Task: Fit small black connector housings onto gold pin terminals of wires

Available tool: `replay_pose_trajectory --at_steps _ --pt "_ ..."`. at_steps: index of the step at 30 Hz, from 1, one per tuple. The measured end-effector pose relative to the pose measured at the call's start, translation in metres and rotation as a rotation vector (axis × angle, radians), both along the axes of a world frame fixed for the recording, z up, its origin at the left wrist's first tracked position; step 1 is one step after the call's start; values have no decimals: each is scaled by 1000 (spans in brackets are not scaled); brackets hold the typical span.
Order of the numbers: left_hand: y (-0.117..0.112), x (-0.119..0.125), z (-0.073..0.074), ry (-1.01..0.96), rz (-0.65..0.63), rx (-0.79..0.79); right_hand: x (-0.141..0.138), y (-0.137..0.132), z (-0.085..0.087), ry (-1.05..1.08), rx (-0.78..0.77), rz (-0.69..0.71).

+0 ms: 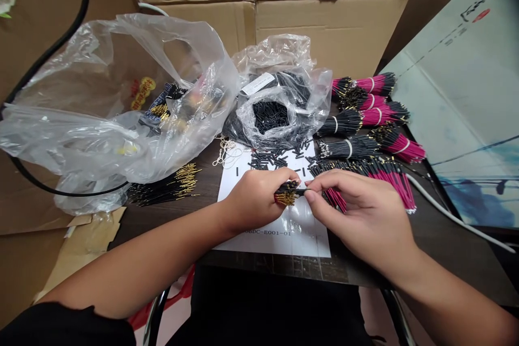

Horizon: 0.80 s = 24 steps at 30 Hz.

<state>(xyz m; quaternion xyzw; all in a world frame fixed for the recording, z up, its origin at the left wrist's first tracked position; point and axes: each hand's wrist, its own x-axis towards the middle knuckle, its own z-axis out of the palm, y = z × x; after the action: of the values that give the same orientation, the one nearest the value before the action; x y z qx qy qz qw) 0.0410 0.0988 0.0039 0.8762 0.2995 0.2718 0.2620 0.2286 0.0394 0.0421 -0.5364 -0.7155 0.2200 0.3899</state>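
My left hand (253,197) is closed around a small bundle of wires with gold pin ends (287,194), held over a white paper sheet (279,232). My right hand (359,211) pinches a small black sleeve (302,192) against the tip of one wire. Pink wire ends (335,198) stick out under my right fingers. Loose black sleeves (279,159) lie scattered on the paper just beyond my hands.
A clear bag of black sleeves (275,113) sits behind the paper. Banded pink and black wire bundles (373,119) lie at the right. A large plastic bag (117,102) and loose gold-tipped wires (170,186) are at the left. Cardboard boxes (308,27) stand behind.
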Motion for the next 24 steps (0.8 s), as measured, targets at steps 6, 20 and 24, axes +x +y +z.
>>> replay_pose_trajectory --at_steps 6,20,24 --pt "-1 0 1 -13 18 -14 0 0 -1 25 -3 8" --pt "2 2 5 102 37 -49 1 4 -2 -63 74 38" --pt "2 2 2 125 34 -16 2 4 -3 -89 78 36"
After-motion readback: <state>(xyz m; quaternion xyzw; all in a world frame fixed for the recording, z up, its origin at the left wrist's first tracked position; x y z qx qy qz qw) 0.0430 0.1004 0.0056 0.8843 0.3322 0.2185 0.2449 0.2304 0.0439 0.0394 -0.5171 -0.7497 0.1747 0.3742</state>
